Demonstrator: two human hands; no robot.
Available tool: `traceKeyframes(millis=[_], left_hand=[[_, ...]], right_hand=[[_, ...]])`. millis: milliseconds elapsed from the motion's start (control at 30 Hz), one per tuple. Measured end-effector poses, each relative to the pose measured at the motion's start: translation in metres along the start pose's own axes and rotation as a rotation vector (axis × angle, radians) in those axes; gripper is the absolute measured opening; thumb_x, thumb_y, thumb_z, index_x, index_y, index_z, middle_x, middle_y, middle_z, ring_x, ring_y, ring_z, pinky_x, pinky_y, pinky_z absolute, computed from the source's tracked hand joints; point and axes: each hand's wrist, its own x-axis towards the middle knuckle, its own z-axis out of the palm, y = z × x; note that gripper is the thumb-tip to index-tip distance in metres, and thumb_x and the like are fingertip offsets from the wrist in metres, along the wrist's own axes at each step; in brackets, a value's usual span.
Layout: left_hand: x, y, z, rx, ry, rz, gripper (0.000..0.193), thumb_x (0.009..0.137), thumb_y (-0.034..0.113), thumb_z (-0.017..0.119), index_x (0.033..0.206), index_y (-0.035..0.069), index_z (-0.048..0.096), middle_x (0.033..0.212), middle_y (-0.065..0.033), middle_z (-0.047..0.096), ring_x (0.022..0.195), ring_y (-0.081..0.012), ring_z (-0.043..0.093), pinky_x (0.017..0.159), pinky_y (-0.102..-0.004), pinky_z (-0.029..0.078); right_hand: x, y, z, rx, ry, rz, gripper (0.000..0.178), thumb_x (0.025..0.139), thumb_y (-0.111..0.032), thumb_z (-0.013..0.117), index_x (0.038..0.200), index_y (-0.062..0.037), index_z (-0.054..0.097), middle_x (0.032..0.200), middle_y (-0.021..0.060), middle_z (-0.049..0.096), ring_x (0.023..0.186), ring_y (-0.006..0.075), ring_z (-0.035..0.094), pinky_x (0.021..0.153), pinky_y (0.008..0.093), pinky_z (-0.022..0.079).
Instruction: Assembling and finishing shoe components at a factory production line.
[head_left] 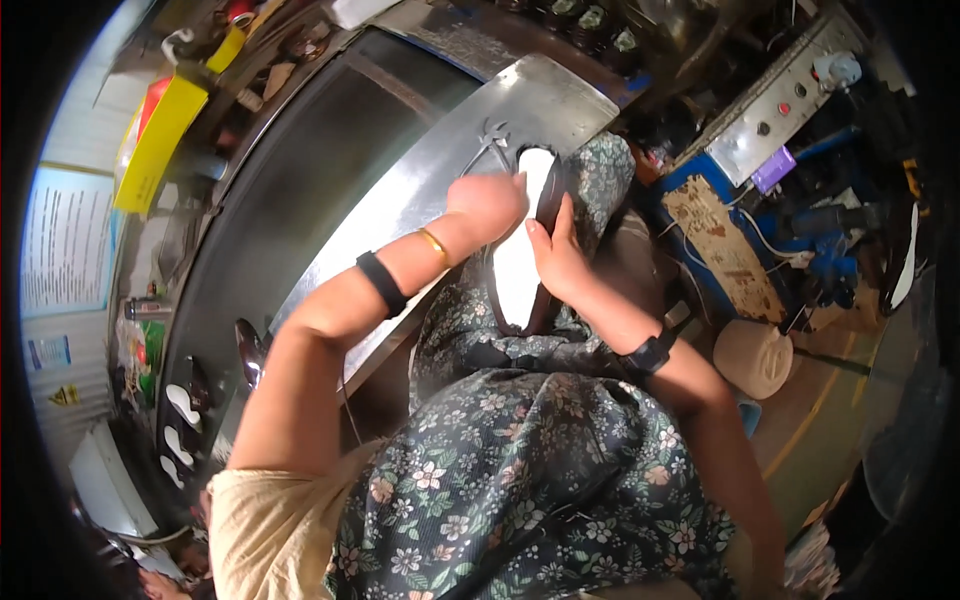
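Note:
A dark brown shoe upper on a last (517, 280) rests sole up on my lap, its white insole facing me and its dark edges folded around it. My right hand (563, 255) grips its right side, with the thumb lying on the insole. At the shoe's left edge, my left hand (487, 207) is closed in a fist; its fingertips are tucked away, so what they hold is hidden. Just beyond that fist, metal pincers (495, 134) show on the steel bench top, jaws pointing away from me. Their handle ends run close to the hand, and I cannot tell whether it touches them.
A steel bench top (400, 205) borders a dark conveyor belt (290, 170) on the left. Several shoes with white insoles (182, 405) stand at lower left. To the right are a control panel (780, 110), a thread cone (752, 357) and another shoe (905, 260).

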Motion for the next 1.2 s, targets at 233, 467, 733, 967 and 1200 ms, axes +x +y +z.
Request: traceKeyframes(millis=[233, 467, 733, 967, 1200], left_hand=[[-0.076, 0.011, 0.042, -0.449, 0.099, -0.146, 0.04, 0.102, 0.038, 0.036, 0.116, 0.004, 0.048, 0.077, -0.029, 0.063, 0.075, -0.0481, 0.061, 0.068, -0.0541, 0.048], [-0.004, -0.018, 0.041, -0.914, -0.085, -0.312, 0.087, 0.097, 0.065, 0.014, 0.099, -0.005, 0.066, 0.094, -0.0302, 0.065, 0.095, -0.0444, 0.063, 0.089, -0.0476, 0.045], [0.024, 0.029, -0.005, -0.109, -0.003, -0.017, 0.062, 0.102, 0.039, 0.023, 0.088, -0.001, 0.068, 0.087, -0.0239, 0.068, 0.08, -0.039, 0.066, 0.072, -0.0481, 0.052], [-0.026, 0.032, 0.004, -0.267, 0.232, 0.081, 0.05, 0.098, 0.041, 0.043, 0.123, -0.001, 0.053, 0.083, -0.0227, 0.069, 0.07, -0.0426, 0.065, 0.066, -0.0499, 0.052], [-0.103, 0.057, 0.048, -1.614, -0.379, 0.077, 0.115, 0.082, 0.006, 0.075, 0.152, 0.011, -0.016, 0.149, -0.0125, 0.032, 0.134, -0.0228, 0.035, 0.11, -0.0338, 0.031]], right_hand=[[-0.025, 0.018, -0.003, 0.013, 0.082, -0.097, 0.073, 0.101, -0.035, 0.045, 0.151, -0.0001, 0.005, 0.151, 0.032, 0.022, 0.141, 0.0414, 0.026, 0.114, 0.0419, 0.025], [0.037, 0.036, -0.062, 0.345, -0.079, 0.311, 0.074, 0.101, -0.057, 0.027, 0.134, 0.0056, 0.044, 0.134, 0.0163, 0.05, 0.123, 0.0269, 0.047, 0.101, 0.0348, 0.038], [0.089, -0.013, -0.055, -0.557, 0.151, -0.173, 0.035, 0.099, -0.031, 0.043, 0.104, -0.0045, 0.065, 0.096, 0.0232, 0.066, 0.093, 0.0385, 0.063, 0.082, 0.0473, 0.049], [0.1, 0.003, -0.05, 0.554, -0.1, -0.112, 0.046, 0.104, -0.036, 0.036, 0.112, 0.0043, 0.058, 0.097, 0.0165, 0.069, 0.086, 0.0215, 0.065, 0.083, 0.0326, 0.049], [0.107, 0.016, -0.057, 0.911, -0.018, 0.058, 0.05, 0.101, -0.043, 0.039, 0.109, 0.003, 0.059, 0.103, 0.0187, 0.069, 0.091, 0.0243, 0.066, 0.084, 0.035, 0.053]])
